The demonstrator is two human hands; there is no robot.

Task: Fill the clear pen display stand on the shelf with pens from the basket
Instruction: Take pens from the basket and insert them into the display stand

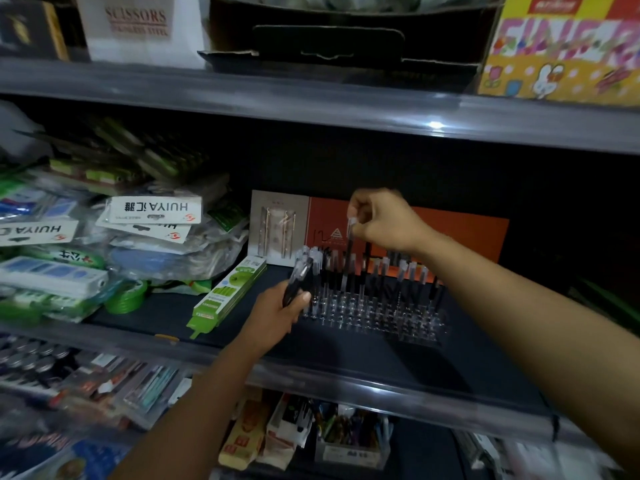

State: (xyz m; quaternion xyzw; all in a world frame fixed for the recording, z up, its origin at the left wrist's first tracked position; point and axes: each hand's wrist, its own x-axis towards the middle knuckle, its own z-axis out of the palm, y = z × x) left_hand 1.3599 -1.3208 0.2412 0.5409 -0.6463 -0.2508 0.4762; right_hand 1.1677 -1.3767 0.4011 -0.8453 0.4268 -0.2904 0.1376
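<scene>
Pen display stand point(374, 315): clear, sits on the dark middle shelf point(346, 348), centre of frame, just right of centre. We see rows of small clear sockets; front rows look bare, back rows hold upright pens.
Pens in stand point(346, 271): black barrels with clear caps, standing in the rear rows, some leaning slightly. We can't count them, too blurred.
Right hand point(381, 220): above the stand's back rows, centre-upper part of frame. Fingers pinch the capped top of one pen.
Held pen point(351, 237): roughly upright, cap up, lower end down among the standing pens. We can't tell whether its tip is seated in a socket.
Left hand point(280, 311): at the stand's left front corner. Fingers curled round a bundle of pens, thumb across them.
Pen bundle point(299, 277): several black pens with clear caps, caps pointing up and to the right, just beside the stand's left edge.
Basket: not in view for us.
Orange box point(450, 233): behind the stand against the shelf back, with a pale pen card point(277, 226) at its left.
Green pack point(228, 292): long, lying diagonally on the shelf left of the stand, near the left hand.
Left of frame: heap of bagged stationery, white HUIYA header cards point(152, 209) upside down to us.
Upper shelf: box marked SCISSORS point(136, 20) upper left, colourful yellow box point(561, 46) upper right.
</scene>
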